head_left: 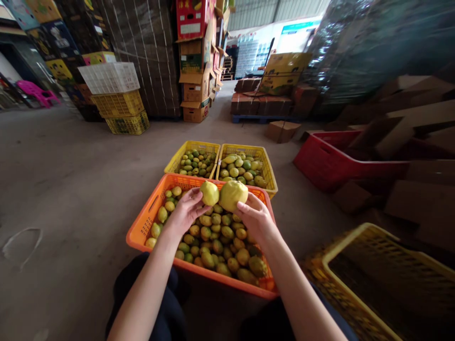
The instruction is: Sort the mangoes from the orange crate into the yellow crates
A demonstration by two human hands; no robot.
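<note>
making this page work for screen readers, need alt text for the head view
A person's left hand holds a smaller yellow fruit beside a larger yellow fruit in the right hand, above an orange crate of yellow and green fruit. Beyond are two fruit-filled yellow crates and stacked cardboard boxes.

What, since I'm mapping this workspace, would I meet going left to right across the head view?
Pink chair, white crate, left hand, smaller yellow fruit, larger yellow fruit, right hand, red crate.
</note>
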